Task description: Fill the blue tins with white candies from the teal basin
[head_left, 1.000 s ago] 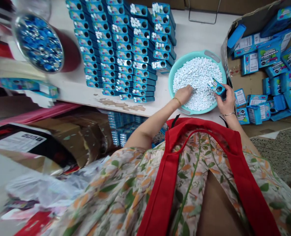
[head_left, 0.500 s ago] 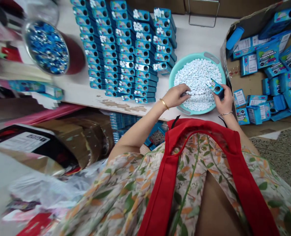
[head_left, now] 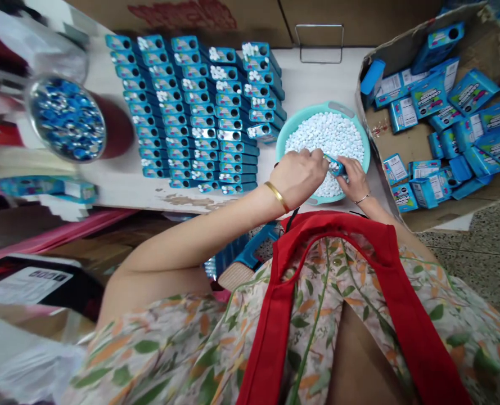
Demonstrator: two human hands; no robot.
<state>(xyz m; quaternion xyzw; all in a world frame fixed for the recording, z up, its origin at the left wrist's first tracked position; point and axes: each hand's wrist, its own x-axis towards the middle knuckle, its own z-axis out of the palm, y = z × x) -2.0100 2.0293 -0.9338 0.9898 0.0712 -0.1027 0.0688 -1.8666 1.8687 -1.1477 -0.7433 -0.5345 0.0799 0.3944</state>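
Observation:
My right hand [head_left: 354,179] grips a small blue candy box [head_left: 333,164] above the teal basin [head_left: 282,138]. White pellet-like candies [head_left: 325,135] fill the basin, and some show at the box's top. My left hand [head_left: 302,173], with a gold bangle on its wrist, is curled against the left side of that box. Its fingers are closed, and what they hold is hidden from this angle. Left of the basin stand several rows of blue candy boxes [head_left: 201,109] with round holes in their tops. White candies show at some of those holes.
A cardboard carton [head_left: 384,126] at the right holds loose blue boxes. On the left stands a metal pot [head_left: 100,121] full of blue and silver wrapped pieces. A wire handle [head_left: 319,61] lies behind the basin. The table's front edge [head_left: 178,205] is worn.
My left hand has risen from the candies and turned over to meet the box. My right hand has brought the box left and tilted it. The whole view has shifted slightly.

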